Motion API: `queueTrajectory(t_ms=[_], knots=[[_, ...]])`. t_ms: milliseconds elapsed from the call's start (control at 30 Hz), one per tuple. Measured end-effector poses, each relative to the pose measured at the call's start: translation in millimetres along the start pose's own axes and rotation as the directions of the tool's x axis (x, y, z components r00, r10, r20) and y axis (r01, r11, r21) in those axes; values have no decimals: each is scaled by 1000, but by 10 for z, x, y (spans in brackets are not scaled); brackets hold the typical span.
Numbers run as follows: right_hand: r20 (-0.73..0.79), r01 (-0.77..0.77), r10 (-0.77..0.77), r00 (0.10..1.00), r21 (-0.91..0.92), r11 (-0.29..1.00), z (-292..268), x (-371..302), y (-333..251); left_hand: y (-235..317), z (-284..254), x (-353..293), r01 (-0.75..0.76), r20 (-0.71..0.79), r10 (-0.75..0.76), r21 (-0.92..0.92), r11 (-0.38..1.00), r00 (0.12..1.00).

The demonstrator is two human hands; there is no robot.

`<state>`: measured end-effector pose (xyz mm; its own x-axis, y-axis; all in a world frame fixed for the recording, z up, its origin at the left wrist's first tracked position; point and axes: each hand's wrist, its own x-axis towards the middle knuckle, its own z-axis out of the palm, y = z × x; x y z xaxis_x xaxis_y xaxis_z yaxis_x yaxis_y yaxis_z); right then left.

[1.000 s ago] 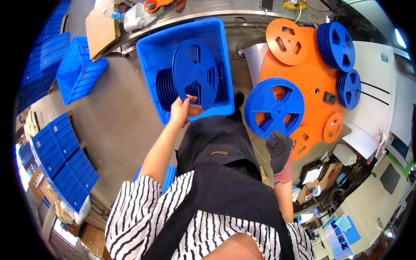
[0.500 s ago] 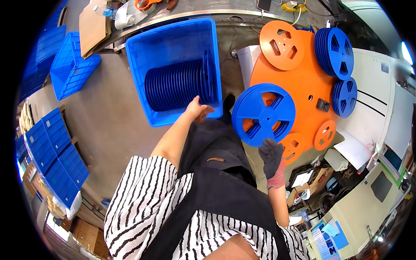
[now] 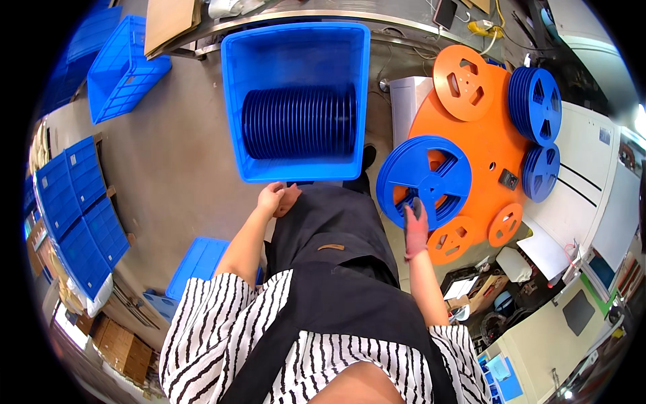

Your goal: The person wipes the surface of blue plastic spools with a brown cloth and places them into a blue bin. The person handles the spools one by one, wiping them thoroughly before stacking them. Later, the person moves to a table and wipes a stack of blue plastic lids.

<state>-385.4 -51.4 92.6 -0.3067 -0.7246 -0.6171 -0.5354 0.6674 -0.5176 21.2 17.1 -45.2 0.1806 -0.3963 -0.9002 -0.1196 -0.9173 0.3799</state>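
My bare left hand (image 3: 278, 200) is just below the near rim of the blue plastic bin (image 3: 234, 101), its fingers loosely bent with nothing seen in them. Inside the bin a row of dark blue reels (image 3: 296, 124) stands on edge, side by side. My right hand (image 3: 416, 227), in a grey and red glove, is at the lower edge of a stack of blue reels (image 3: 441, 178). Its thumb and fingers look slightly apart and overlap the rim; a firm hold cannot be made out. This stack sits on the orange round disc (image 3: 471, 141).
The disc also carries an orange reel (image 3: 463, 84), two more blue reel stacks (image 3: 544, 106) and smaller orange reels (image 3: 451, 240). A metal bench (image 3: 282, 15) runs behind the bin. An open blue crate (image 3: 121, 77) stands far left; blue panels (image 3: 81, 209) are nearer.
My left hand has drawn back from the bin's reels to below its rim. The right-end reel now stands in line with the row. My right hand has moved up onto the blue stack.
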Motion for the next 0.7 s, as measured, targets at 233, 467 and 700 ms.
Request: queueTrajectory(t_ms=[233, 467, 700], knots=[[98, 148, -136, 986, -891, 429, 708, 69, 85, -125, -438, -488, 15, -28, -15, -25, 1000, 999], [-59, 99, -235, 970, -788, 608, 416, -162, 89, -218, -772, -608, -11, -46, 9, -53, 999, 999], [-373, 269, -112, 921, 403, 875, -807, -941, -930, 6, -899, -495, -104, 40, 104, -11, 995, 994]])
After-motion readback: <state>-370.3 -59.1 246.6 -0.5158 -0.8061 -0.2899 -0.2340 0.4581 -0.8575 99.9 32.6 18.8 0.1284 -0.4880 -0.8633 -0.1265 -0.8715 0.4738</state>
